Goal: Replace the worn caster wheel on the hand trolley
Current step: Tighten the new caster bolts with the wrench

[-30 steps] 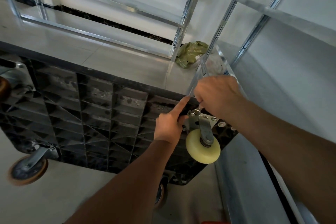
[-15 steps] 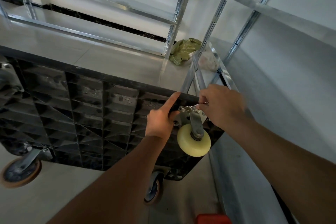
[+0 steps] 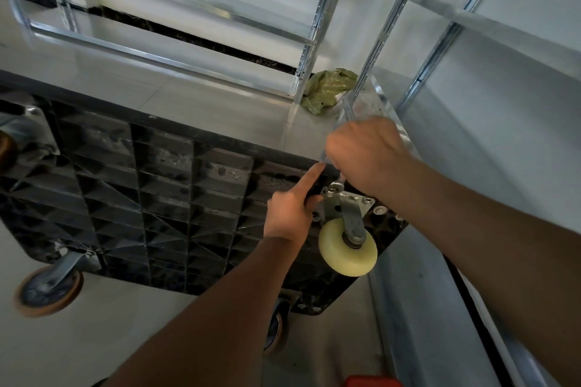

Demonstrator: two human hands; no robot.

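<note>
Gripping a slim metal tool (image 3: 341,181) w/ our curled right hand (image 3: 364,155), we hold its tip at a bolt on the mounting plate (image 3: 347,202) of the cream caster (image 3: 348,247). Only a short stub of the tool shows below the fist, so we can't tell what kind it is. Our left hand (image 3: 287,214) rests on the trolley (image 3: 151,198) just left of the plate, index finger straight and pointing up to the deck's edge, other fingers folded in against the plate's corner (holding nothing we can see).

Trolley stands tipped on its side, black ribbed underside facing us. The cream caster sits at its right corner, near the top edge, its metal fork angled down toward us. Three older casters w/ orange-brown treads: one bottom left (image 3: 47,289), one at the bottom under our left forearm (image 3: 276,328), one cut off at the left edge (image 3: 6,148).

Beyond the trolley: pale tiled floor (image 3: 188,97), metal shelving (image 3: 176,25), a crumpled green bag (image 3: 327,88) by a shelf post. A red object (image 3: 374,382) peeks in at the bottom edge.
</note>
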